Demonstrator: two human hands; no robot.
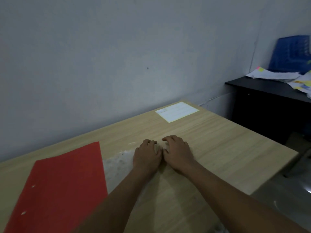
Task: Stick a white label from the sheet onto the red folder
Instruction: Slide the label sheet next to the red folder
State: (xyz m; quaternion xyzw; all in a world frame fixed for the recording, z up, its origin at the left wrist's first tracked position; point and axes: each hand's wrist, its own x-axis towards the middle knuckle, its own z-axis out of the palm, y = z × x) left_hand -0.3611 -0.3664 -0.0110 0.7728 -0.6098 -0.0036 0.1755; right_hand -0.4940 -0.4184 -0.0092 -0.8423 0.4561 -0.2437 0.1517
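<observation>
desk (210, 148): pale wood. red folder (67, 187): flat, near left. label sheet (177, 111): far right corner, untouched. left hand (146, 154), right hand (178, 152): palms down mid-desk, thumbs touching, fingers curled, each grip holding nothing. step: not begun; next, reach forward-right for sheet.

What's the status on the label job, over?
Left hand and right hand flat on table, empty. Label sheet untouched, far corner. Red folder left. Nothing between.

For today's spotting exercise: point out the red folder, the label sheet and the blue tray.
Red folder (67, 182), head view, middle of cover.
Label sheet (177, 111), head view, centre of sheet.
Blue tray (290, 53), head view, slotted front wall.
</observation>
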